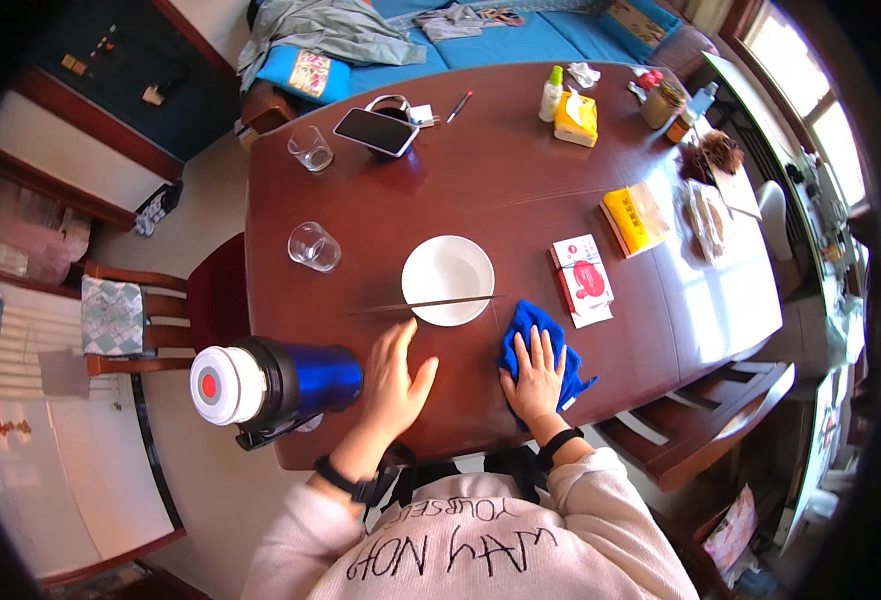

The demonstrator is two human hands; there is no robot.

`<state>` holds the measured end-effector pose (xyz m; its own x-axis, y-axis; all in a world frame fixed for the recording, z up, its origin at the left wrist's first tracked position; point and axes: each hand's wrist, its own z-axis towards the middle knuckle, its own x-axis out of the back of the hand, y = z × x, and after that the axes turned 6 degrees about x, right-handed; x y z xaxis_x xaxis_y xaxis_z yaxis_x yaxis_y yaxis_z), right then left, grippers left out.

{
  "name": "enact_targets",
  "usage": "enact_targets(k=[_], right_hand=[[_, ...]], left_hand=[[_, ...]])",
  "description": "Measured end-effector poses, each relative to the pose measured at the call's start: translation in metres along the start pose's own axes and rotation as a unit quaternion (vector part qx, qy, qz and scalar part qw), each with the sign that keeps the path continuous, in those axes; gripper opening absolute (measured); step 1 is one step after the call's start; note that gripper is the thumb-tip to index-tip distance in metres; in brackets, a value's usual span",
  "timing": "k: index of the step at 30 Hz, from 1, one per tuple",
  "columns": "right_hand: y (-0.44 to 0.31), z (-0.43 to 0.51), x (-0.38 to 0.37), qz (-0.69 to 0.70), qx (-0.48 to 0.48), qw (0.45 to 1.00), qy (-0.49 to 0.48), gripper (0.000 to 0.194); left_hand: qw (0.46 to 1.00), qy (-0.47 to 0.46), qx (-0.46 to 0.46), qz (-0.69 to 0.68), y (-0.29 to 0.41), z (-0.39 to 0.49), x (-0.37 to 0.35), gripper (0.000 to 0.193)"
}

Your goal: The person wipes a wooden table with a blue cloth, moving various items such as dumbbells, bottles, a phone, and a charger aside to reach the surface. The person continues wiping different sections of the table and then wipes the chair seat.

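Observation:
Palm down, my right hand [536, 379] lies with its fingers spread on a crumpled blue cloth [530, 316] on the table. My left hand [399, 382] is just below a white bowl [448, 262], thumb and fingers apart, with nothing in it. Chopsticks [451, 302] lie across the near part of the bowl's rim, their ends sticking out to both sides. Left of my left hand stands a large blue thermos flask [322, 376] with a black collar and white lid. Whether my left hand touches the table cannot be told.
On the dark red wooden table [455, 187] are two glasses [314, 247], a phone [376, 131], a red-and-white box [583, 277], tissue packs [631, 221], a spray bottle [551, 94] and several jars. Wooden chairs [699, 424] stand at both sides; a blue sofa [500, 49] is behind.

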<state>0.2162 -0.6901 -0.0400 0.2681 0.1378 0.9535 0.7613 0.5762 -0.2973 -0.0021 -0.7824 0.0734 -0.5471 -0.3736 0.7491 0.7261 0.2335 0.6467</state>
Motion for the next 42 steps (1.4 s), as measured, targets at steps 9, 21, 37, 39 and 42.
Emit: enact_targets(k=[9,21,37,39,42], right_hand=[[0.004,0.002,0.001,0.042,0.02,0.999,0.003,0.069],[0.006,0.006,0.003,0.05,0.02,0.998,-0.044,0.073],[-0.007,0.16,-0.026,-0.013,-0.028,0.999,0.045,0.066],[-0.014,0.181,-0.027,-0.008,0.013,1.0,0.026,0.063],[-0.034,0.199,-0.029,-0.004,0.123,0.992,0.006,0.059]], left_hand=[[0.928,-0.058,0.158,0.331,-0.035,0.08,-0.041,0.075],[0.938,-0.086,0.305,0.142,-0.057,0.071,-0.059,0.035],[0.948,-0.049,0.308,0.058,-0.027,-0.106,0.014,0.032],[0.94,-0.05,0.334,0.057,-0.023,-0.118,0.016,0.032],[0.936,-0.058,0.344,0.039,-0.018,-0.131,0.02,0.033]])
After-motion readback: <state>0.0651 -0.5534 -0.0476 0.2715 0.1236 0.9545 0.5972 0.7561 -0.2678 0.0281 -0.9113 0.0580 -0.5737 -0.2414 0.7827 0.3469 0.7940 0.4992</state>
